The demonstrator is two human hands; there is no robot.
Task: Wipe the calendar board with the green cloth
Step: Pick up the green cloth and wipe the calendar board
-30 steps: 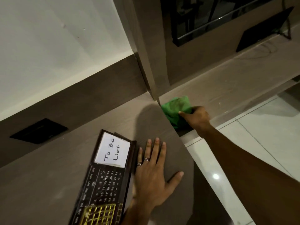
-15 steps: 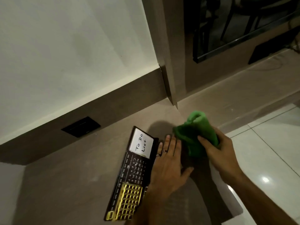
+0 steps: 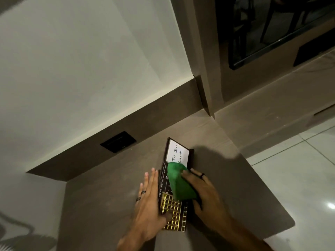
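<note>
Right hand (image 3: 204,192) clamps the cloth (image 3: 179,183) onto the board (image 3: 174,211), which lies flat on the table (image 3: 108,205). Left hand (image 3: 150,201), open, steadies the board's edge. Risk: hard strokes may smear the "To Do List" writing.

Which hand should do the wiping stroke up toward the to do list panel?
The right hand: it already presses the green cloth on the calendar board. The left hand is steadying the board's edge.

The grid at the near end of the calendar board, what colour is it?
Gold, on the dark calendar board; seen in the head view.
</note>
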